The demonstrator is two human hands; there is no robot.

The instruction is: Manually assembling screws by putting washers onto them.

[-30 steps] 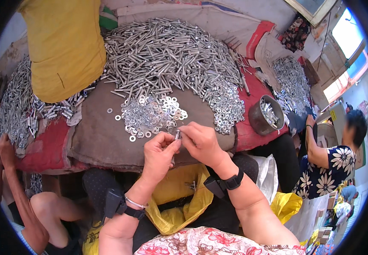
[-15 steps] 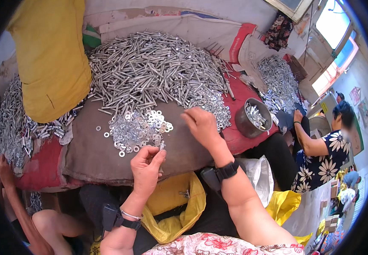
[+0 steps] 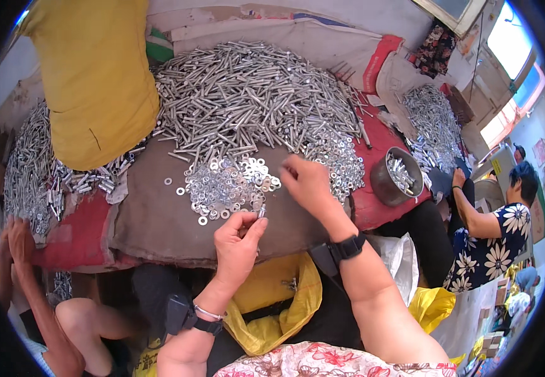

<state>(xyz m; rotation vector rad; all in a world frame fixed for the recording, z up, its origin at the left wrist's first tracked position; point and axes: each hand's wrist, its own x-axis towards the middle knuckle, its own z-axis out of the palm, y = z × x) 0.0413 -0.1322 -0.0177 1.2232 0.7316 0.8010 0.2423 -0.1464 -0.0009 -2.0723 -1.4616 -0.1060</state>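
as a co-worker's hands meet at the far left, close below a side heap of bolts, a yellow sack stands just right of that heap, with red cloth showing beneath. next comes a brown pad, bearing a loose pile of flat washers, a few of them lying apart at its left; behind it rises a large mound of long bolts. the left hand, a bracelet and black strap at its wrist, is in front of the washers, thumb and forefinger pinching a small silvery bolt roughly upright over the pad. below that hand, an open yellow bag sits at the person's lap. to the right, the right hand is over the pad beside the washers, fingers bent and close together; whether it grips anything, i cannot tell. just past it lies a second heap of small metal rings, then a metal pot of short metal pieces on the red cloth. farther right are another bolt heap and a seated person in a dark flowered top.
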